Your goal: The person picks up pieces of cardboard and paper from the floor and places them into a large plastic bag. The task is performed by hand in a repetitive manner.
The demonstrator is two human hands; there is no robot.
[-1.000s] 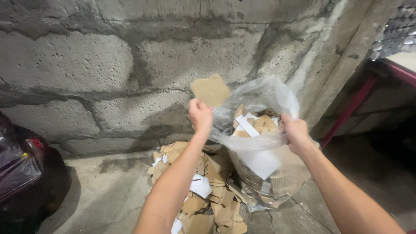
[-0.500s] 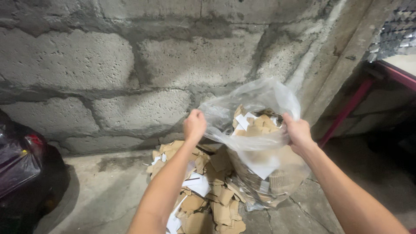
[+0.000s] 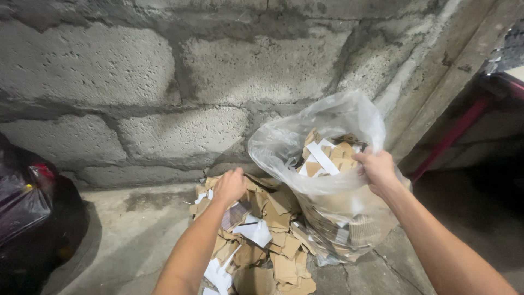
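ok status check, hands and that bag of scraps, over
Left hand down on the cardboard scrap pile, grip unclear. Right hand holding the rim of the clear plastic bag, bag nearly full. Nothing between pile and bag.

Brown and white cardboard scraps [image 3: 262, 229], clear plastic bag [image 3: 327, 125], grey block wall [image 3: 136, 82].

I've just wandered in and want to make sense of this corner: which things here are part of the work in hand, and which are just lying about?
In use:
- left hand, down on the pile of cardboard scraps
- right hand, gripping the rim of the clear plastic bag stuffed with scraps

Lying about:
- dark bag at far left
- red metal frame at right
- concrete block wall
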